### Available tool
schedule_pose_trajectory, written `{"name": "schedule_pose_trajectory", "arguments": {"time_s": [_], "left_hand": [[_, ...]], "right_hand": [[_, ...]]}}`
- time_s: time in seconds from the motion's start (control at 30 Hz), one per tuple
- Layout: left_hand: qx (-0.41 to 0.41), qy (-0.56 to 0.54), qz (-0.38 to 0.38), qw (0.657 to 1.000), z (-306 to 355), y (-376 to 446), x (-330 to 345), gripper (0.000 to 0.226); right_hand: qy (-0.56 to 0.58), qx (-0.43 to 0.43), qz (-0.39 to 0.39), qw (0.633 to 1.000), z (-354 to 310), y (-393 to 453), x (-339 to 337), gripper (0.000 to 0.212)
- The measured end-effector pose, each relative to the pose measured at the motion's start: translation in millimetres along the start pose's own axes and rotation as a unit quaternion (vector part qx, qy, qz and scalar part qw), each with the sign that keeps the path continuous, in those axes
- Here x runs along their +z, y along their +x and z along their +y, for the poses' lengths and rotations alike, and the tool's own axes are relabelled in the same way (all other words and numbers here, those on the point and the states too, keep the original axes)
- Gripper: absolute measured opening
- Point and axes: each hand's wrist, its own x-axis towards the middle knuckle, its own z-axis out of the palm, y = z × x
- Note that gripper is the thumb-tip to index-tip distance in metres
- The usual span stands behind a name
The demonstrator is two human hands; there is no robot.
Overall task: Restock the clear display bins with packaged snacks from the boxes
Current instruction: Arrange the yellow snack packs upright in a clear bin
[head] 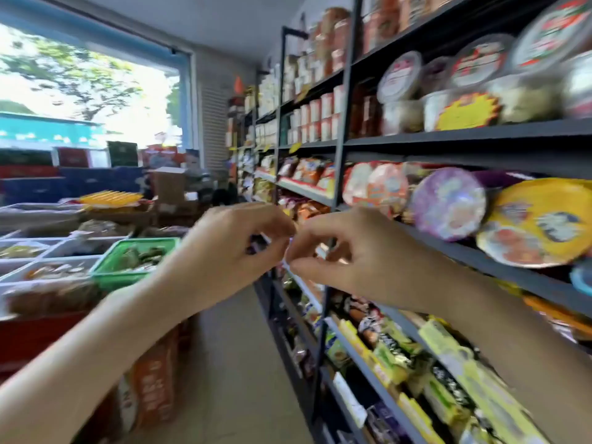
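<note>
We see the left hand (230, 248) and right hand (339, 257) pinching one small white thing (287, 262) between them, before the dark shelf (480, 136); clear bins (48, 248) and a green basket (134, 261) stand left.

A small grocery shop: dark shelves (448, 136) stacked with packaged noodle bowls (541, 219).

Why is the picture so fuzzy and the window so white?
Head view: motion blur smears the shelf lids and both hands; daylight overexposes the window; the wide lens bends the shelves.
</note>
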Motion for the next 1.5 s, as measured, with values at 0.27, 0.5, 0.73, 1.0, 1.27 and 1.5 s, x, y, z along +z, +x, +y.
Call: {"name": "schedule_pose_trajectory", "arguments": {"time_s": [0.27,0.5,0.73,1.0,1.27,1.5], "left_hand": [[-0.235,0.156,-0.114,0.953,-158.6,-33.4,39.0,0.029],[-0.3,0.217,-0.193,0.909,-293.7,-67.7,20.1,0.028],[-0.412,0.256,-0.193,0.853,-422.0,-103.6,-11.8,0.025],[-0.462,0.293,-0.198,0.813,-539.3,-176.1,-110.4,0.022],[-0.494,0.298,-0.215,0.788,-677.1,-246.1,-240.6,0.021],[-0.518,0.302,-0.238,0.764,-778.0,-279.3,-296.6,0.038]], "right_hand": [[-0.125,-0.022,-0.149,0.981,85.8,133.9,178.4,0.025],[-0.128,-0.043,-0.26,0.956,157.6,246.5,266.1,0.02],[-0.121,-0.107,-0.289,0.943,153.4,391.3,356.9,0.023],[-0.062,-0.234,-0.34,0.909,46.1,502.1,490.0,0.022],[-0.095,-0.216,-0.376,0.896,-43.4,634.7,594.7,0.029],[-0.103,-0.187,-0.418,0.883,-81.6,729.3,677.7,0.048]]}}
